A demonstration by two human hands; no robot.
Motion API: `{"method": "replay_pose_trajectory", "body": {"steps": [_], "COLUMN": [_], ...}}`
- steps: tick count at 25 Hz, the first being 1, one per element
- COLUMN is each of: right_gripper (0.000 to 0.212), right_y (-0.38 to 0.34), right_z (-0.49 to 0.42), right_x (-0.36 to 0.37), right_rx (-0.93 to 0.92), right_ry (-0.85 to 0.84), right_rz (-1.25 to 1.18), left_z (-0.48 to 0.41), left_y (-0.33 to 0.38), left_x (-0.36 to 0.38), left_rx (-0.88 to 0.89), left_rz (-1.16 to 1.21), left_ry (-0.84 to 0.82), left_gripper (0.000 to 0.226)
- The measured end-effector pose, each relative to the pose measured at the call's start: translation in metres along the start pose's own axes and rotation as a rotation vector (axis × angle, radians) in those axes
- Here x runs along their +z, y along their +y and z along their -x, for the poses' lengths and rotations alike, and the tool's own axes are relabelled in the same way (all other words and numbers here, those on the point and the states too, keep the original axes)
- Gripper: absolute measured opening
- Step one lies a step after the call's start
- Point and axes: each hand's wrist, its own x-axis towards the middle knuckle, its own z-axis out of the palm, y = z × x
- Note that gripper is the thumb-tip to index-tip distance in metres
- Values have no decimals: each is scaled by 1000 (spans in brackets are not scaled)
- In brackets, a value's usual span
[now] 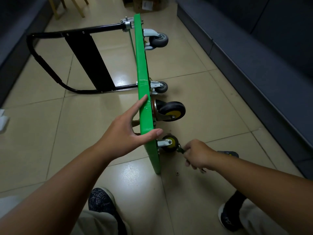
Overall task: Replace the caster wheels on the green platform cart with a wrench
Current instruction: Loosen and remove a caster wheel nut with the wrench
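Cart status: green platform cart [142,65] is stood on its long edge on the floor, wheels facing right, black handle [50,33] lying out flat to the left. My left hand [128,131] steadies the top edge: index finger straight along it, thumb hooked over the wheel side, other fingers behind the deck, so the edge is clamped between them. My right hand [196,155] has its fingers curled round the wrench [180,149]. The wrench head sits just past my fingertips, right up against the lower yellow-hub caster [169,143]. Can't tell if it's actually seated on a fastener. The upper yellow-hub caster [171,111] is just beyond my left thumb and looks mounted. Far end carries two grey casters [159,39], well beyond my left fingertips. So there are two wheel types on one cart. My read is we're about halfway, though I can't say which pair is the new one. A small loose metal ring [177,173] lies on the floor just below my right fingers, likely hardware from the caster I'm on. Left to do: finish this corner, then the other pair.
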Motion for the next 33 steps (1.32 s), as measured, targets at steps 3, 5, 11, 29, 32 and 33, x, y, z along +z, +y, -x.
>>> {"method": "replay_pose_trajectory", "body": {"steps": [3,5,11,29,32,33], "right_gripper": [23,26,25,38,36,37], "right_y": [-41,-65,-86,-14,-17,-13], "right_z": [20,28,39,-43,-50,-48], "right_x": [-3,-1,-3,78,75,71], "right_rx": [-55,-104,-183,-789,-844,-855], "right_ry": [48,37,-30,523,547,543], "right_rz": [-474,-627,-746,-265,-212,-164], "left_z": [1,1,0,-1,-1,-2], "left_y": [1,1,-1,-4,-3,-2], "left_x": [-1,-1,0,0,2,2], "left_rx": [-5,-1,26,-7,9,8], "left_rz": [6,13,6,67,68,68], "left_ry": [-13,-12,-5,2,5,4], "left_gripper": [102,102,101,102,102,102]}}
